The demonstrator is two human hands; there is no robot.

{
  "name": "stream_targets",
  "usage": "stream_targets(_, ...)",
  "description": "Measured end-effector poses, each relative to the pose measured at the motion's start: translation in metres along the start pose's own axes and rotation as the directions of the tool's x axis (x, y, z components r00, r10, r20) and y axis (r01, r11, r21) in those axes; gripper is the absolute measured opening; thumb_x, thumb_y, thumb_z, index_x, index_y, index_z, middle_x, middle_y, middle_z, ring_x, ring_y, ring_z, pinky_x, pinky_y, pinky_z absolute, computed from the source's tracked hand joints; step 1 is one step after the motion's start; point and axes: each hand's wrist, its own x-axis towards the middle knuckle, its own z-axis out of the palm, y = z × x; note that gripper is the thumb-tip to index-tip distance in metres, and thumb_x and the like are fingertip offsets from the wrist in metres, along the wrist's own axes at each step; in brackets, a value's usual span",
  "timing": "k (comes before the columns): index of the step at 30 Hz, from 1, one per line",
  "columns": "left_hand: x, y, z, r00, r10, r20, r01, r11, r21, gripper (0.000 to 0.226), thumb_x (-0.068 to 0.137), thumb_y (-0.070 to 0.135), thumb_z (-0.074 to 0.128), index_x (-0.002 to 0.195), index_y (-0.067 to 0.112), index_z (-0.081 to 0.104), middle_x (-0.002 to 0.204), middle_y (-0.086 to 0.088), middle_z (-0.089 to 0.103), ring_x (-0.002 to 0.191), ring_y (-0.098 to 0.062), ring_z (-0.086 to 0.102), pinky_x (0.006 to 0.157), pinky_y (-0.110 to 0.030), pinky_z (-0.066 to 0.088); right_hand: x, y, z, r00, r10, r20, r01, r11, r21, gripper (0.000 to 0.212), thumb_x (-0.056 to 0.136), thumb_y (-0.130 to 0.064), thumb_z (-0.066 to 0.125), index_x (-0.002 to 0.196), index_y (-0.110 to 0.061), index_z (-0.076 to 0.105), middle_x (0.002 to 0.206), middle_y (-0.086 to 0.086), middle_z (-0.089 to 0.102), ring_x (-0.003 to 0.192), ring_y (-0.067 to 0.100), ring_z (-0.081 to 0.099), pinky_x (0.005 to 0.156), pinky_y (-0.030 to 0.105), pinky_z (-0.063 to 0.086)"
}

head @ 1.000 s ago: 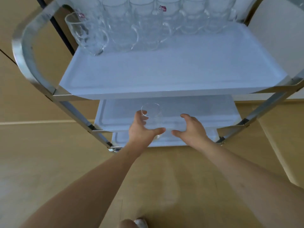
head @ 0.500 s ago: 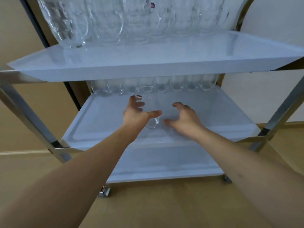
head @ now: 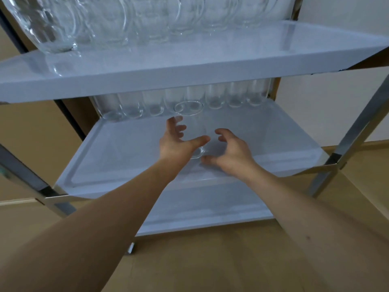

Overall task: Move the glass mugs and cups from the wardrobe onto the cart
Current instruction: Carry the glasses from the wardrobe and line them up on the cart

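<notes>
Both forearms reach forward and slightly upward from the lower edge of the view, converging over the middle shelf (head: 130, 152) of the cart (head: 355, 131). The left hand (head: 179, 142) is turned with the thumb toward the right; its thumb and curled fingers wrap a clear glass (head: 192, 127), which stands upright at about the centre of the shelf (whether its base rests on the shelf or is just above it cannot be told). The right hand (head: 229, 152) hovers just beside the glass, fingers loosely curved and spread, thumb low near the glass base; it holds nothing, and contact with the glass cannot be made out.

Behind the held glass, a row of glasses (head: 212, 98) lines the rear edge of the middle shelf; their upper parts are hidden by the top shelf (head: 189, 66). Mugs (head: 52, 24) stand along the back of the top shelf, cut off by the upper edge of the view and blurred together. A bottom shelf (head: 206, 209) shows between the forearms, partly covered by them. The transparent walls of the held glass are faint against the pale shelf.
</notes>
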Motion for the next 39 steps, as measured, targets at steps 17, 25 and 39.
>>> stream_targets(17,0.025,-0.089,-0.213,0.997,-0.078,-0.023,0.061,0.537,0.842,0.079,0.083,0.084,0.038,0.15,0.042,0.038,0.161,0.006,0.036,0.15,-0.026,0.023,0.12,-0.051,0.023,0.027,-0.042,0.063,0.996,-0.067,0.06,0.062,0.994,0.093,0.091,0.061,-0.03,0.097,0.14,-0.025,0.051,0.123,-0.004,0.066,0.111,0.01,0.057,0.092,0.017,0.037)
stream_targets(25,0.036,-0.108,-0.229,0.996,-0.071,0.061,-0.021,0.472,0.882,0.088,0.076,0.091,0.021,0.146,0.041,0.042,0.155,0.008,0.04,0.145,-0.026,0.027,0.118,-0.049,0.027,0.051,-0.081,0.129,0.985,-0.122,0.119,0.112,0.99,0.089,0.091,0.061,-0.035,0.096,0.139,-0.025,0.05,0.125,-0.001,0.066,0.103,0.007,0.056,0.088,0.014,0.037)
stream_targets(39,0.034,-0.122,-0.235,0.994,0.053,0.091,-0.105,0.491,0.865,0.083,0.08,0.085,0.019,0.139,0.035,0.049,0.144,0.003,0.048,0.134,-0.023,0.034,0.117,-0.04,0.024,0.111,-0.143,0.237,0.973,-0.207,0.099,0.204,0.978,0.036,0.092,0.057,-0.047,0.095,0.135,-0.024,0.053,0.122,-0.001,0.066,0.108,0.015,0.062,0.091,0.023,0.045)
